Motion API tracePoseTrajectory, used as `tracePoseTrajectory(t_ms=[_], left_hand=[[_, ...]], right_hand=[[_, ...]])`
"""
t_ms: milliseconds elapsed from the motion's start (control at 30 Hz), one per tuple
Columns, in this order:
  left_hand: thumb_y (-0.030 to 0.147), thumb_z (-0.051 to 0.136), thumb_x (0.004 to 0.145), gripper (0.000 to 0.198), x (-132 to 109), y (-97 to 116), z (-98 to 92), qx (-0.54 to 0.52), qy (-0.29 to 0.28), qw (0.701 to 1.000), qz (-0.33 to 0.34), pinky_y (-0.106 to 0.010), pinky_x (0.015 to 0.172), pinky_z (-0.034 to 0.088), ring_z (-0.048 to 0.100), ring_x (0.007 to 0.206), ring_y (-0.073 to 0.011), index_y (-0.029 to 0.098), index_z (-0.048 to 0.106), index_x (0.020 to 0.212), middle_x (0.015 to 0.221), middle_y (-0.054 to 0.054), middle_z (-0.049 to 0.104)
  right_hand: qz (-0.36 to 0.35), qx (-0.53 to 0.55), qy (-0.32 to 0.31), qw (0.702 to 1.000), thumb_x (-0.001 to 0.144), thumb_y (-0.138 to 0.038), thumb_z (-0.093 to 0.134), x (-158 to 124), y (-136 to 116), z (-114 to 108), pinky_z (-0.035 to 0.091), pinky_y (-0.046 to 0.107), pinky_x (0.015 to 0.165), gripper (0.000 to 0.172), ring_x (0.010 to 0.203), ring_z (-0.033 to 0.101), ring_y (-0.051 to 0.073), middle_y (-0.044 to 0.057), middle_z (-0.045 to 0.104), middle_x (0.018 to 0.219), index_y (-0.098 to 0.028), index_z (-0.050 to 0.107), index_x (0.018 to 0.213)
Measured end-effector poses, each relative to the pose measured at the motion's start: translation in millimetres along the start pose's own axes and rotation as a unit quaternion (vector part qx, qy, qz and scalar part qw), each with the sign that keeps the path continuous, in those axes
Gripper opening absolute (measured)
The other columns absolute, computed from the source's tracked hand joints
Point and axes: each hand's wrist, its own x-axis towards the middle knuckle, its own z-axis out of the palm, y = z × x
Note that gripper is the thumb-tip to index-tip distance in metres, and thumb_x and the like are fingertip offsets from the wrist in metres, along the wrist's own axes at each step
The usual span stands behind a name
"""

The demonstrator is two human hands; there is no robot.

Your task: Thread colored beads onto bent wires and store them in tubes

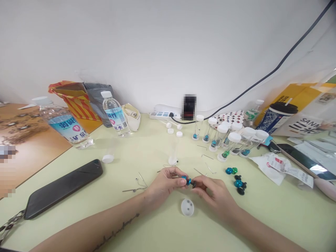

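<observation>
Clock centre: the gap between the hands, with 12 toward the wall.
Left hand: the left hand [168,182] comes in from 8 o'clock, forearm low over the table [157,229], fingers curled and thumb pressed against the index finger in a pinch.
Right hand: the right hand [214,194] reaches in from 4 o'clock, thumb and fingertips closed, its tip facing the left one.
White cap: one white cap [187,212] lies at 6 o'clock, just below the gap, holding small dark pieces.
Hex keys: thin metal hex keys [209,168] lie between 1 and 2 o'clock; more lie at 9, just beside the left wrist.
Single tube: a clear tube [173,160] stands at 11, just beyond the left fingers.
Tube group: capped clear tubes [234,137] with coloured parts inside crowd 1 to 2 o'clock.
Loose parts: blue, green and black loose parts [238,183] sit at 3, near the right hand.
Farther out: phone [64,189] at 9, water bottles [114,115] at 10, power strip [164,114] at 11, lidded cup [274,117] at 2.
Blue-and-black part: the blue-and-black part [188,181] is at dead centre, its blue end gripped by the left fingers, its black end between the right fingertips.
</observation>
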Motion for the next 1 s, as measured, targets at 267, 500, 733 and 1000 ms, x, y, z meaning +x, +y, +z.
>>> tracePoseTrajectory(t_ms=[267, 500, 733, 1000], left_hand=[[0.021, 0.078, 0.069, 0.015, -1.0, 1.3, 1.1, 0.009, -0.003, 1.0, 0.002, -0.025, 0.071, 0.044, 0.06, 0.07, -0.0114, 0.013, 0.068, 0.076, 0.076, -0.002, 0.066], [0.021, 0.077, 0.07, 0.014, -1.0, 0.6, 0.1, 0.005, -0.008, 1.0, 0.0, -0.024, 0.07, 0.045, 0.061, 0.067, -0.0104, 0.013, 0.068, 0.078, 0.075, -0.003, 0.068], [0.019, 0.076, 0.071, 0.013, -1.9, 1.3, 1.1, 0.009, -0.011, 1.0, 0.005, -0.024, 0.072, 0.044, 0.061, 0.068, -0.0108, 0.013, 0.068, 0.078, 0.075, -0.003, 0.069], [0.018, 0.076, 0.072, 0.012, -1.1, -0.6, -0.3, 0.012, -0.011, 1.0, 0.008, -0.024, 0.072, 0.044, 0.062, 0.069, -0.0103, 0.013, 0.067, 0.079, 0.075, -0.002, 0.069]], right_hand=[[0.028, 0.021, 0.002, 0.999, 0.089, -0.03, 0.052, -1.1, -0.5, 0.6, 0.045, 0.024, 0.058, 0.012, 0.062, 0.06, 0.014, -0.001, 0.067, 0.071, -0.022, 0.056, 0.096], [-0.005, -0.004, 0.001, 1.0, 0.092, -0.031, 0.048, -1.3, 0.4, -0.3, 0.043, 0.024, 0.056, 0.015, 0.057, 0.056, 0.013, -0.001, 0.064, 0.067, -0.021, 0.058, 0.089], [0.027, 0.023, 0.0, 0.999, 0.088, -0.03, 0.054, -1.3, -1.3, 0.8, 0.046, 0.024, 0.059, 0.01, 0.063, 0.061, 0.014, 0.0, 0.068, 0.073, -0.022, 0.055, 0.093], [0.025, 0.021, -0.008, 0.999, 0.09, -0.031, 0.051, -0.9, -1.3, 0.2, 0.042, 0.025, 0.057, 0.011, 0.058, 0.056, 0.013, -0.001, 0.064, 0.068, -0.021, 0.056, 0.092]])
